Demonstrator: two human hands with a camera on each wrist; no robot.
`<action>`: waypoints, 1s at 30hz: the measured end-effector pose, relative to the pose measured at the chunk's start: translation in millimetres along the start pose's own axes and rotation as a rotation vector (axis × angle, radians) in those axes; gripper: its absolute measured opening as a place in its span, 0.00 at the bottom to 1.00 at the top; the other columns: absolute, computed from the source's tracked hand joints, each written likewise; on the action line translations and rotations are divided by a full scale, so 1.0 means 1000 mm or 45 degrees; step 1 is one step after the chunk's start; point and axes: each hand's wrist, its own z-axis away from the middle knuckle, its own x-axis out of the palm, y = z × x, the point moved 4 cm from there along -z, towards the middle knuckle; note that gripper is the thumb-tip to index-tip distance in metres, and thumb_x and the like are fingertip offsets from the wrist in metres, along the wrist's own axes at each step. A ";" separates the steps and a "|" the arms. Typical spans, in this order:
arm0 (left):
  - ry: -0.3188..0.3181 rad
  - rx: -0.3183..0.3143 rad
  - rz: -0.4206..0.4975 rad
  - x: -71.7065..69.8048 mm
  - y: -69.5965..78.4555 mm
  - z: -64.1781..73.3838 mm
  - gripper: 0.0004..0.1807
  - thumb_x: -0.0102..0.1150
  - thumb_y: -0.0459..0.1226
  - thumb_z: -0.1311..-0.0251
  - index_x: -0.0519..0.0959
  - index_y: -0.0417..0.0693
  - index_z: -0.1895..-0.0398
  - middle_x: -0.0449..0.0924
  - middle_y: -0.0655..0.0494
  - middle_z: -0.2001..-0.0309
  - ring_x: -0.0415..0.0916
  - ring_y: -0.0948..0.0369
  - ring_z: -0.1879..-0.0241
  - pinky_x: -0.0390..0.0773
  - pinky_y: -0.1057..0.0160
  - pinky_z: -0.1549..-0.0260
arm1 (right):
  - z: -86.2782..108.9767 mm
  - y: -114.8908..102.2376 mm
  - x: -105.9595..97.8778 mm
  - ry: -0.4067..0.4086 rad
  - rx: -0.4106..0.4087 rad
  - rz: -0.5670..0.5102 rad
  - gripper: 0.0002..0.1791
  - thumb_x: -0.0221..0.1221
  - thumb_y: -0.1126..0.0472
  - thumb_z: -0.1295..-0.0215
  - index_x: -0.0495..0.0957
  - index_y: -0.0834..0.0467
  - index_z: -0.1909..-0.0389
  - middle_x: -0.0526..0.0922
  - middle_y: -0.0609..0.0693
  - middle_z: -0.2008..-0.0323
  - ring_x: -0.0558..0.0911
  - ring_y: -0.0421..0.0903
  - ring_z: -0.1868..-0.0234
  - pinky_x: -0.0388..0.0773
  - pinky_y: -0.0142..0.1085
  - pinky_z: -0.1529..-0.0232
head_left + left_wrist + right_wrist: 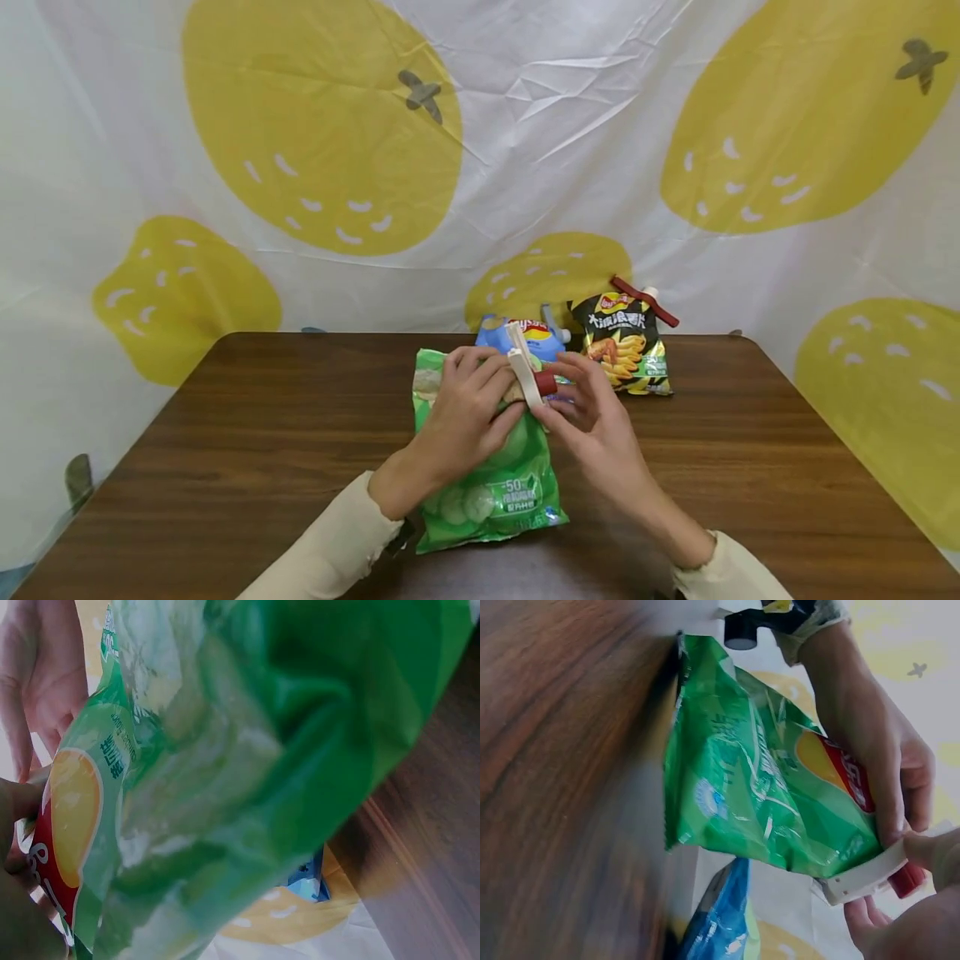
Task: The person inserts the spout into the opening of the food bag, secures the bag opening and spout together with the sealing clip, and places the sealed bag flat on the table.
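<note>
A green bag of chips [517,475] stands over the table with its top end raised. My left hand [467,408] grips the bag near that top end. Across the top lies a white bag clip [866,877] with a red spout cap [907,880]. My right hand [603,429] holds the clip, thumb at its lower end and fingers around the red cap. In the left wrist view the bag's side [225,787] fills most of the picture. Whether the clip is fastened cannot be seen.
Behind the green bag lies a blue chip bag [493,333] with a grey clip [550,319]. To its right, a black chip bag [618,354] leans with a dark red clip [643,300] and white cap. A lemon-print cloth [540,167] hangs behind the brown table [300,450].
</note>
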 end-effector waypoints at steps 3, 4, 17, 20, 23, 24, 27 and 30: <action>0.004 0.034 0.002 0.000 0.002 0.001 0.09 0.65 0.38 0.39 0.81 0.45 0.58 0.81 0.54 0.53 0.71 0.53 0.47 0.63 0.47 0.41 | -0.001 -0.001 0.000 -0.168 0.007 -0.030 0.35 0.58 0.69 0.30 0.60 0.50 0.25 0.71 0.58 0.35 0.77 0.49 0.41 0.76 0.35 0.43; 0.004 0.047 0.004 0.001 0.002 0.001 0.10 0.65 0.38 0.39 0.81 0.45 0.58 0.81 0.54 0.53 0.71 0.53 0.47 0.63 0.47 0.42 | -0.001 -0.001 -0.001 -0.214 0.006 -0.047 0.35 0.57 0.70 0.30 0.59 0.51 0.24 0.71 0.58 0.35 0.77 0.49 0.40 0.76 0.35 0.43; -0.010 0.073 -0.031 -0.002 0.008 -0.002 0.16 0.66 0.41 0.38 0.80 0.41 0.52 0.80 0.50 0.51 0.72 0.53 0.47 0.65 0.50 0.39 | -0.005 -0.001 -0.006 -0.221 -0.031 -0.096 0.29 0.58 0.72 0.32 0.66 0.62 0.31 0.77 0.61 0.47 0.79 0.47 0.46 0.76 0.37 0.42; -0.047 0.084 -0.020 -0.005 0.007 -0.003 0.18 0.66 0.41 0.37 0.80 0.40 0.49 0.80 0.50 0.50 0.72 0.53 0.46 0.65 0.50 0.37 | -0.005 -0.001 -0.006 -0.191 -0.006 -0.083 0.27 0.59 0.72 0.33 0.68 0.62 0.33 0.78 0.60 0.48 0.79 0.46 0.47 0.77 0.36 0.44; -0.069 0.067 -0.028 -0.008 0.005 -0.004 0.19 0.67 0.43 0.38 0.80 0.42 0.50 0.80 0.52 0.50 0.72 0.55 0.47 0.65 0.50 0.39 | -0.005 -0.001 -0.005 -0.177 0.010 -0.071 0.27 0.60 0.72 0.33 0.69 0.62 0.34 0.78 0.59 0.48 0.79 0.45 0.47 0.77 0.36 0.44; -0.074 0.054 -0.034 -0.010 0.004 -0.004 0.19 0.67 0.44 0.39 0.80 0.42 0.50 0.80 0.53 0.50 0.72 0.55 0.47 0.65 0.49 0.39 | -0.005 -0.001 -0.005 -0.173 0.011 -0.068 0.27 0.60 0.72 0.34 0.69 0.62 0.34 0.78 0.59 0.47 0.79 0.45 0.47 0.77 0.36 0.45; -0.095 0.028 -0.050 -0.012 0.002 -0.005 0.19 0.69 0.46 0.41 0.81 0.45 0.51 0.81 0.54 0.52 0.74 0.56 0.49 0.66 0.50 0.43 | -0.004 -0.001 -0.005 -0.176 0.009 -0.053 0.27 0.61 0.71 0.34 0.69 0.61 0.34 0.78 0.58 0.46 0.79 0.46 0.47 0.77 0.37 0.44; -0.131 0.054 -0.054 -0.011 0.004 -0.004 0.14 0.68 0.44 0.39 0.83 0.47 0.55 0.83 0.56 0.54 0.76 0.57 0.52 0.69 0.52 0.49 | -0.003 -0.001 -0.004 -0.190 0.016 -0.016 0.27 0.61 0.69 0.33 0.69 0.59 0.34 0.77 0.56 0.43 0.79 0.47 0.46 0.77 0.37 0.44</action>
